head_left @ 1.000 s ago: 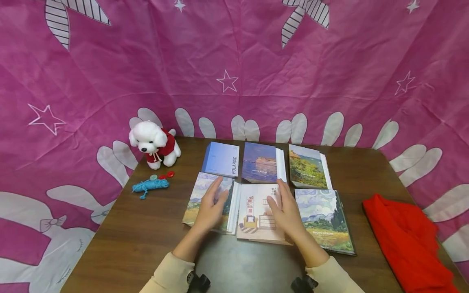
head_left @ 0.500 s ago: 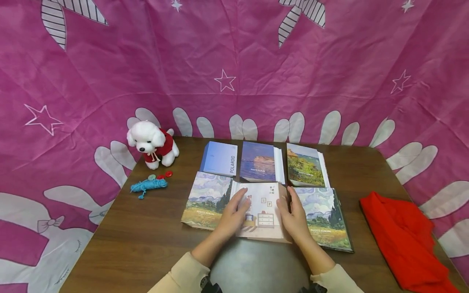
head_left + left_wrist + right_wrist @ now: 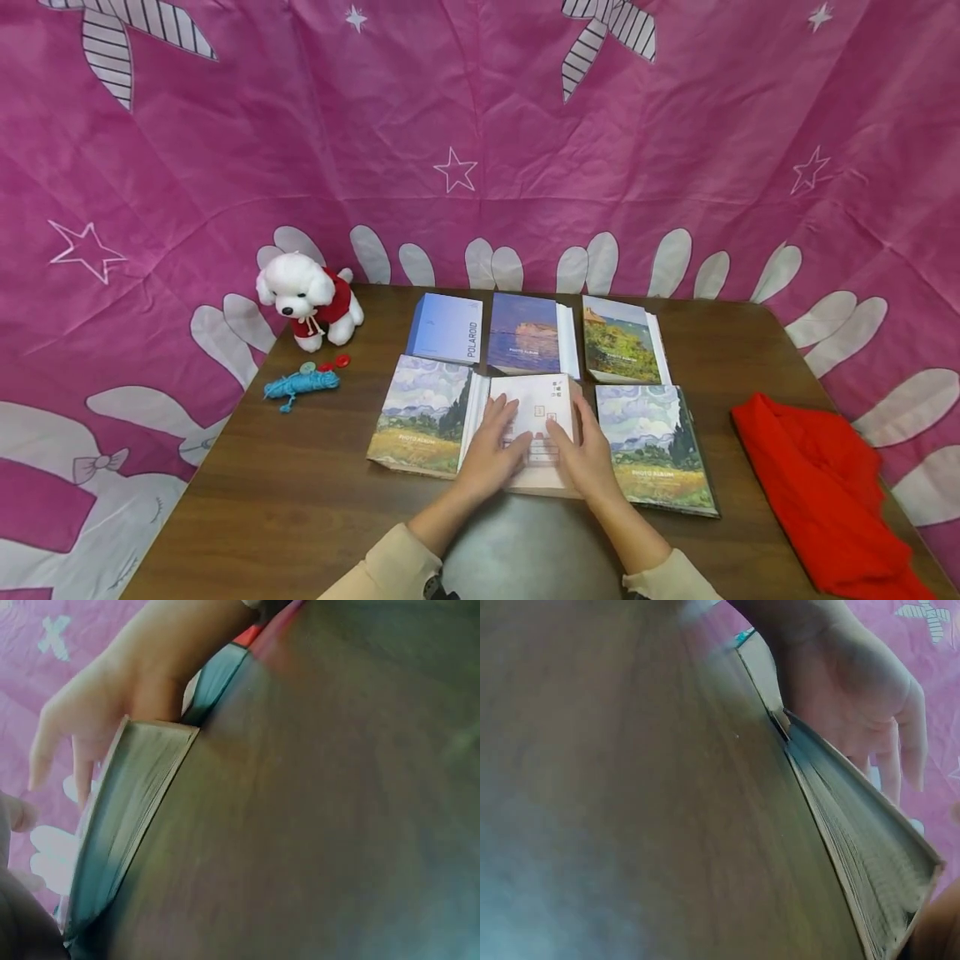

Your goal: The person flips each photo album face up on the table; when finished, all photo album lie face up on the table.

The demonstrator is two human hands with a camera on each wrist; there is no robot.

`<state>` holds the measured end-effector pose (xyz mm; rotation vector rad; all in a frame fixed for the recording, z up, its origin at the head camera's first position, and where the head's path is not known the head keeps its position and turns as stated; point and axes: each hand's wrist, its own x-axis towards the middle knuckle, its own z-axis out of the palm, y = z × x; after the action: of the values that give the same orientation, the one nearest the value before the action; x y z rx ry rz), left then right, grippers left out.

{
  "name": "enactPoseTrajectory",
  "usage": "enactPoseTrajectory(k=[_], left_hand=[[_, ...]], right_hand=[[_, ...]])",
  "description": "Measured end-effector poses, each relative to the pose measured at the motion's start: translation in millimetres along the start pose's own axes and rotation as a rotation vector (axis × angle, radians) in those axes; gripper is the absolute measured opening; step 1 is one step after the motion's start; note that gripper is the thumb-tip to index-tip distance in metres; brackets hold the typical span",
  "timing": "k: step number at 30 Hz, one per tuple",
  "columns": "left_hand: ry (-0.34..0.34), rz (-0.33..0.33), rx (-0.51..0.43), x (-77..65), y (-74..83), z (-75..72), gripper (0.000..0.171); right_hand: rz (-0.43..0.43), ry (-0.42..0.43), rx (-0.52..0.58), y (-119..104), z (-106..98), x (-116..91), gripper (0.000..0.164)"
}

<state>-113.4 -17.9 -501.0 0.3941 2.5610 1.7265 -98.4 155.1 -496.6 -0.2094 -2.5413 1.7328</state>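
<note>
A thick photo album (image 3: pixel 534 392) with a pale pink cover, printed with furniture and small picture frames, lies at the front middle of the table. My left hand (image 3: pixel 491 458) lies along its left side, the thumb reaching over the cover. On the opposite side, my right hand (image 3: pixel 588 457) touches the spine edge with extended fingers, thumb also over the cover. The left wrist view shows the album's page edges (image 3: pixel 127 814) below the right hand (image 3: pixel 94 709). From the right wrist, the left hand (image 3: pixel 840 694) appears beyond the page block (image 3: pixel 870 840).
Landscape albums flank it, one at left (image 3: pixel 423 408) and one at right (image 3: pixel 656 442). Behind stand a blue POLAROID album (image 3: pixel 450 325), a sea-cliff album (image 3: pixel 525 333) and a green-hill album (image 3: pixel 618 342). Toy dog (image 3: pixel 300 287), blue yarn (image 3: pixel 300 384), buttons (image 3: pixel 342 361) left; red cloth (image 3: pixel 817 492) right.
My left hand has moved right, from over the left landscape album to the pink album's left side. My right hand has come down against its right side, and the hands are closer together.
</note>
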Motion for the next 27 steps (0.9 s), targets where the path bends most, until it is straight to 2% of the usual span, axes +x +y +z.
enactPoseTrajectory(k=[5,10,14,18,20,23,27], left_hand=[[-0.011,0.026,0.003,4.3,6.3,5.9,0.066],[-0.026,0.027,-0.022,6.2,10.8,15.1,0.067],[-0.069,0.018,-0.093,7.3,12.5,24.3,0.068],[-0.138,0.028,-0.19,10.0,18.3,30.0,0.069],[-0.17,0.047,-0.244,12.3,22.1,30.9,0.07],[-0.225,0.078,-0.384,15.2,27.0,29.7,0.071],[-0.265,0.114,-0.562,18.0,26.6,19.7,0.072]], right_hand=[[0.02,0.073,0.219,-7,-7,2,0.055],[0.043,0.218,0.42,-13,-19,8,0.036],[0.03,0.295,0.538,-20,-27,12,0.038],[-0.02,0.35,0.597,-31,-31,14,0.038],[-0.047,0.357,0.615,-37,-31,15,0.037],[-0.078,0.333,0.628,-43,-29,15,0.036],[-0.091,0.235,0.657,-39,-25,13,0.037]])
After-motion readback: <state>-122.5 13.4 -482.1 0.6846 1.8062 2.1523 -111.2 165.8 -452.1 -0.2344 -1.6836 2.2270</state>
